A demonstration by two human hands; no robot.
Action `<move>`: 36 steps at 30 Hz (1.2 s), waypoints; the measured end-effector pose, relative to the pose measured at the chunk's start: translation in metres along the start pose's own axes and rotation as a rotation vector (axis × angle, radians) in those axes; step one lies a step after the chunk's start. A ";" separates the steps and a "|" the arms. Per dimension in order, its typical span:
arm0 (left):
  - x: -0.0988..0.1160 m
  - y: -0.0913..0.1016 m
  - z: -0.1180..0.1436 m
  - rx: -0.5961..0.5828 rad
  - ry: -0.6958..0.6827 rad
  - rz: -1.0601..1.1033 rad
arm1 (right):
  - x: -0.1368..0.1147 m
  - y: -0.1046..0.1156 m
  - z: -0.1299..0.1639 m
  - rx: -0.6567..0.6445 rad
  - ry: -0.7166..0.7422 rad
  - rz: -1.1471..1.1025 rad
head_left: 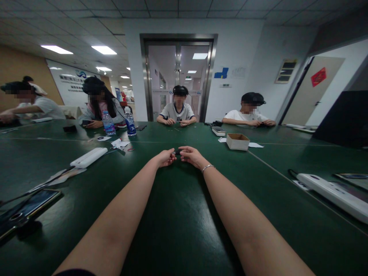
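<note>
Green and smooth was the long table top on which we stretched both our bare arms forward. Our left hand and our right hand met over the middle of the table, and between them we held a small dark object, too small for us to say what it was. The fingers of both hands were curled together and pinched on its two ends, left and right. A thin silver bracelet sat on our right wrist. A small open cardboard box stood further away on the right, well apart from our hands. A long white plastic case lay at the left. Four other persons sat at the far side.
</note>
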State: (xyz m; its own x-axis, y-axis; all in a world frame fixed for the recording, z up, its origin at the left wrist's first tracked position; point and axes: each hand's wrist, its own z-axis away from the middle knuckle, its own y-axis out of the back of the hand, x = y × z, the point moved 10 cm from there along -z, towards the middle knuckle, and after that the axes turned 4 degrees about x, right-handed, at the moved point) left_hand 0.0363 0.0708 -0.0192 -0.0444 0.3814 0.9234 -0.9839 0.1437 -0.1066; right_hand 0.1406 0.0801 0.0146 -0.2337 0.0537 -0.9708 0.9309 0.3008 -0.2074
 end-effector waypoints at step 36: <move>0.029 0.016 -0.015 0.111 -0.527 -0.489 | 0.007 0.006 0.000 0.054 -0.059 -0.029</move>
State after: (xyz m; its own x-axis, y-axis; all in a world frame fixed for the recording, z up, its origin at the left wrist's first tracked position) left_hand 0.0217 0.0976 0.0000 0.3552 -0.1975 0.9137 -0.9230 0.0808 0.3762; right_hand 0.1442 0.0819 0.0070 -0.2456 -0.0113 -0.9693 0.9379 0.2498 -0.2406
